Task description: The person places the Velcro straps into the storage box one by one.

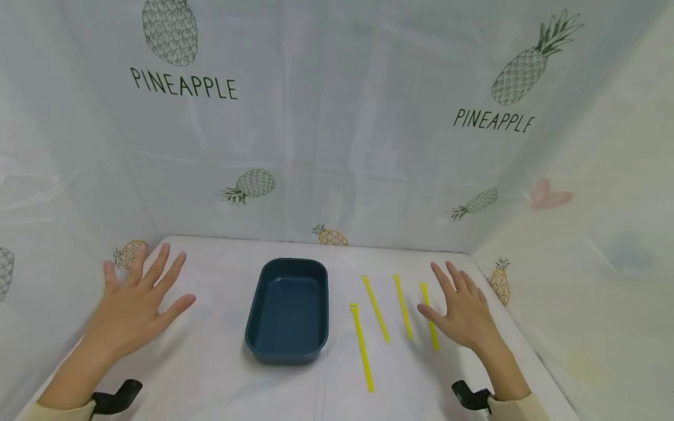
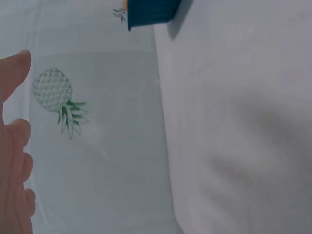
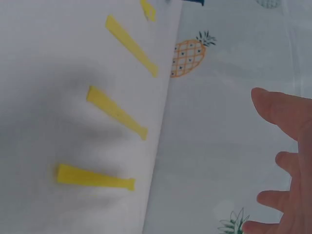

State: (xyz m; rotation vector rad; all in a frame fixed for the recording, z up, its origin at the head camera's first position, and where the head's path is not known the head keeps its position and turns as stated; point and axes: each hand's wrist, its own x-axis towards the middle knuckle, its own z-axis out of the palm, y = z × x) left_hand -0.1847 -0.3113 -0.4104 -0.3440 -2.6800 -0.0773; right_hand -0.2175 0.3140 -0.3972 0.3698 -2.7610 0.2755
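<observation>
In the head view my left hand (image 1: 131,310) hovers over the table's left side, fingers spread and holding nothing. A dark blue rectangular tub (image 1: 286,313) stands to its right, and its inside shows bare. Several thin yellow strips, each widened at one end, lie roughly side by side right of the tub; the nearest strip (image 1: 363,351) has a small hole at its far end. Above the rightmost ones is my right hand (image 1: 466,313), fingers extended with nothing in them, partly covering a strip (image 1: 429,318). The right wrist view shows strips (image 3: 117,113) on the cloth, apart from the hand.
A white cloth covers the table (image 1: 210,374). Pale curtains (image 1: 337,117) printed with pineapples rise behind and at both sides, close to the table's edges. Black straps (image 1: 117,397) sit on both wrists.
</observation>
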